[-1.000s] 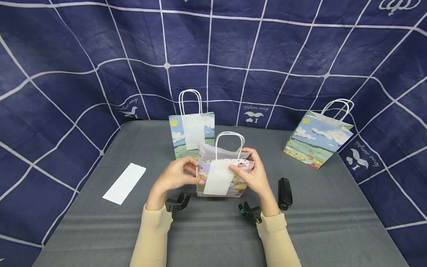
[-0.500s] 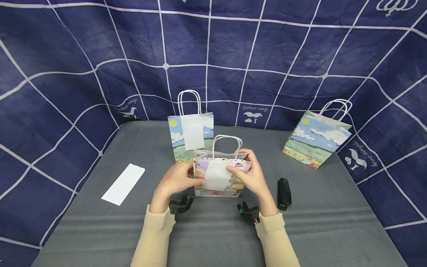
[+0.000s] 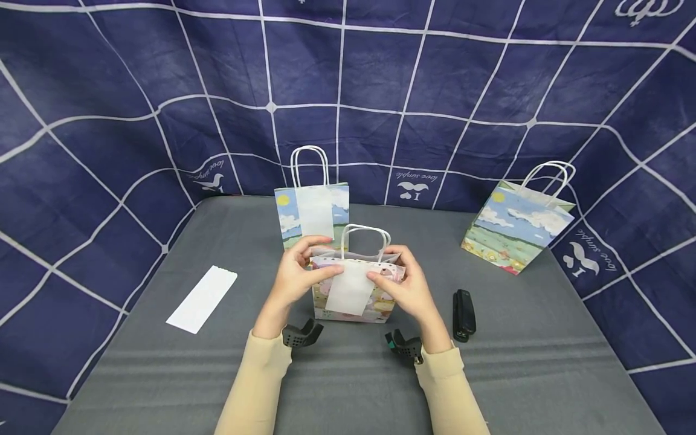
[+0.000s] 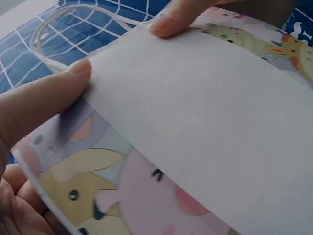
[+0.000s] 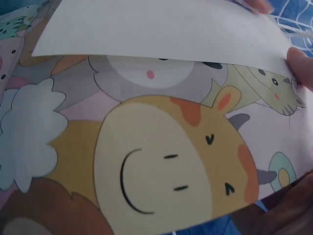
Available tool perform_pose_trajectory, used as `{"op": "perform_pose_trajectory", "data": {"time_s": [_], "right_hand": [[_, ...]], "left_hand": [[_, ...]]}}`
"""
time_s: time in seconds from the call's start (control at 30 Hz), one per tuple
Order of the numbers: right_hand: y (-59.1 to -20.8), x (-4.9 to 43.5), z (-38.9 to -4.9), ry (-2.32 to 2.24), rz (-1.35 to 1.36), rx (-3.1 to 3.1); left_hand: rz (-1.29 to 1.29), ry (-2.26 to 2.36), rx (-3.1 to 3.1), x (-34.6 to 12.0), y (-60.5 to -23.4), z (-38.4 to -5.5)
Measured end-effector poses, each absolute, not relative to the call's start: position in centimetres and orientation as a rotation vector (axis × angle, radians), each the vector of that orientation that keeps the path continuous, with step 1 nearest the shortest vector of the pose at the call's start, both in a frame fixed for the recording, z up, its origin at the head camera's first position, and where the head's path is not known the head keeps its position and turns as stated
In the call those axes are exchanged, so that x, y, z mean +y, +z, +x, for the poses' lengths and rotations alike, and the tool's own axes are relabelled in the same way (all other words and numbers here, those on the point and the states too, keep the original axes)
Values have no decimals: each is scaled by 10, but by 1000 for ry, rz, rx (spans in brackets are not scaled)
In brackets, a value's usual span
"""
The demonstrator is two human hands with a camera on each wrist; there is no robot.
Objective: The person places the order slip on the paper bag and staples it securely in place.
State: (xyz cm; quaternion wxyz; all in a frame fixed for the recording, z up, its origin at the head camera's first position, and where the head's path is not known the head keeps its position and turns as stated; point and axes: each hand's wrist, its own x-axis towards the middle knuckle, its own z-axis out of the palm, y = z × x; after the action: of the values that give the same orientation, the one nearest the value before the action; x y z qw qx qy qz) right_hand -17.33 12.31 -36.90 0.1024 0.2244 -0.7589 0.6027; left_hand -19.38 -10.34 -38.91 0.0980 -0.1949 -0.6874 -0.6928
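Note:
A small paper gift bag (image 3: 383, 309) printed with cartoon animals stands upright in the middle of the table, its twisted white handles up. Down its front hangs a white paper strip (image 3: 350, 291). My left hand (image 3: 296, 275) grips the bag's upper left side, thumb at the strip's top left edge and fingers behind. At the upper right side my right hand (image 3: 406, 283) holds the bag the same way, its thumb at the strip's top right corner. The left wrist view shows both thumbs at the top of the strip (image 4: 205, 98). In the right wrist view the strip's lower edge stands off the printed front (image 5: 161, 156).
Behind the held bag stands a landscape-print bag (image 3: 288, 220) with a white strip on its front. Another landscape bag (image 3: 516, 226) stands tilted at the back right. A black stapler (image 3: 464, 315) lies right of my right hand; a white paper strip (image 3: 202, 299) lies at left.
My left hand has moved from the bag's left side up to its top edge, thumb now on the strip. The bag has shifted slightly left; my right hand keeps its hold.

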Motion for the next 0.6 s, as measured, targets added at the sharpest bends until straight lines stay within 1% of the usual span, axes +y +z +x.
{"op": "perform_pose_trajectory", "data": {"time_s": [0.13,0.37,0.47,0.6], "right_hand": [[-368,123,-173,1752,605,-2263],[-366,121,-173,1680,500,-2259],[-366,120,-173,1652,456,-2260],[-366,119,-173,1643,421,-2259]], "left_hand": [[-547,-2115,-2001,-100,-396,-197],[-595,-2194,-2014,-96,-398,-198],[-578,-2195,-2019,-94,-395,-196],[-566,-2174,-2032,-93,-383,-189]]}}
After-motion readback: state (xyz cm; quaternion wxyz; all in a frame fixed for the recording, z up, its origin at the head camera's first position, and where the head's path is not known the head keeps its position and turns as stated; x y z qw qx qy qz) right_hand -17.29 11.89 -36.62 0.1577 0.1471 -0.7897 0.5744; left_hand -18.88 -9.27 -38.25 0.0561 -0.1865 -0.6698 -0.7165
